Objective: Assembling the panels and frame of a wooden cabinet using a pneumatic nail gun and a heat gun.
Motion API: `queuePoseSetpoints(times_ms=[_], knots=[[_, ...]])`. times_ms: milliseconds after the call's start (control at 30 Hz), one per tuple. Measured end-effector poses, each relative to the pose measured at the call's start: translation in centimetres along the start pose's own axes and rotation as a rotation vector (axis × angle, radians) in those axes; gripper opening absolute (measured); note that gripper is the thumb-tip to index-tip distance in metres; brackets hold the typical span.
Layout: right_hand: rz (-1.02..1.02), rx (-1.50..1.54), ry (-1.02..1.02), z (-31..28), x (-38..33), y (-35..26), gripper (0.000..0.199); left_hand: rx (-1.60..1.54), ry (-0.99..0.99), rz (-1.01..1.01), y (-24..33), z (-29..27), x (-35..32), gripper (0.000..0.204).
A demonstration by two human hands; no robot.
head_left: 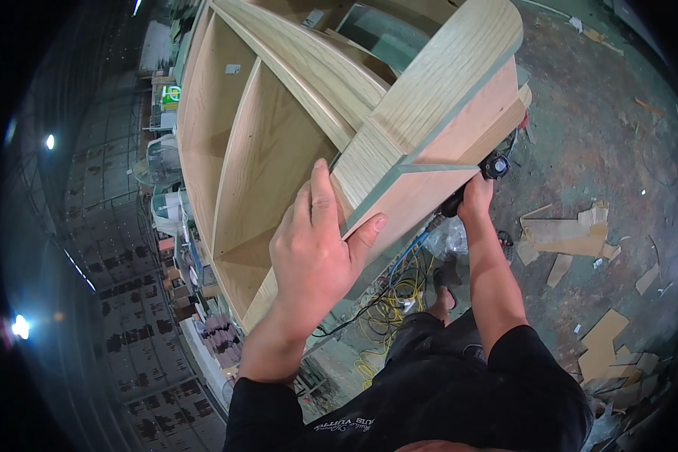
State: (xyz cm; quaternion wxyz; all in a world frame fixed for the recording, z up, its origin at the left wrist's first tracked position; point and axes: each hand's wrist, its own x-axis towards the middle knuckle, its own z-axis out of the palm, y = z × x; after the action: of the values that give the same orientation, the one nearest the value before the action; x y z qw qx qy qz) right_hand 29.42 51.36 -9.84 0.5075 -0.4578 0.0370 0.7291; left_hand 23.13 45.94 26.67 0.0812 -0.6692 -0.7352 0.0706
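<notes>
A large pale wooden cabinet (pixel 279 143) with open compartments lies before me, its near end made of boards with a greyish edge strip. My left hand (pixel 313 245) rests over the near edge of this end, fingers stretched out and the thumb apart against the outer face. On the far right side of the end board, my right hand (pixel 476 197) is wrapped round a black handheld power tool (pixel 495 166). Its round end shows beside the board's lower corner. The tool's other parts are mostly hidden by the hand and the wood, so its exact kind does not show.
Yellow and black cables (pixel 399 301) lie coiled on the floor by my feet, near a clear plastic bag (pixel 446 239). Cardboard scraps (pixel 569 235) are strewn on the floor at right. Fans (pixel 169 211) and stacked goods stand beyond the cabinet at left.
</notes>
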Motion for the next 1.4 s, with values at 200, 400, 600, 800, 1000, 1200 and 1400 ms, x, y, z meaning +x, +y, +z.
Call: queuePoseSetpoints(times_ms=[200,400,600,800,1000,1200,1400], knots=[[-0.016,-0.034,0.048,-0.1,0.0,0.3,0.030,0.023,0.063,0.042,-0.4,0.5,-0.1,0.083],[-0.027,-0.103,0.096,-1.0,0.9,0.5,0.028,0.022,0.088,0.050,-0.3,0.8,0.1,0.082],[-0.057,-0.121,0.143,-0.1,0.4,0.2,0.008,0.013,0.098,0.053,-0.2,0.5,0.4,0.081],[-0.054,-0.150,0.174,-0.2,0.2,0.5,0.012,-0.060,0.075,0.000,-0.1,0.3,0.1,0.080],[-0.209,-0.222,0.208,-2.2,1.1,0.2,0.020,-0.046,0.092,0.019,0.2,0.5,0.3,0.079],[-0.111,-0.476,0.261,-5.8,-6.5,-7.2,0.021,-0.002,0.137,0.053,-0.5,1.0,0.2,0.079],[-0.758,-0.896,-0.143,-7.9,-14.2,-14.4,0.022,0.013,0.143,0.043,-0.3,0.7,0.6,0.078]])
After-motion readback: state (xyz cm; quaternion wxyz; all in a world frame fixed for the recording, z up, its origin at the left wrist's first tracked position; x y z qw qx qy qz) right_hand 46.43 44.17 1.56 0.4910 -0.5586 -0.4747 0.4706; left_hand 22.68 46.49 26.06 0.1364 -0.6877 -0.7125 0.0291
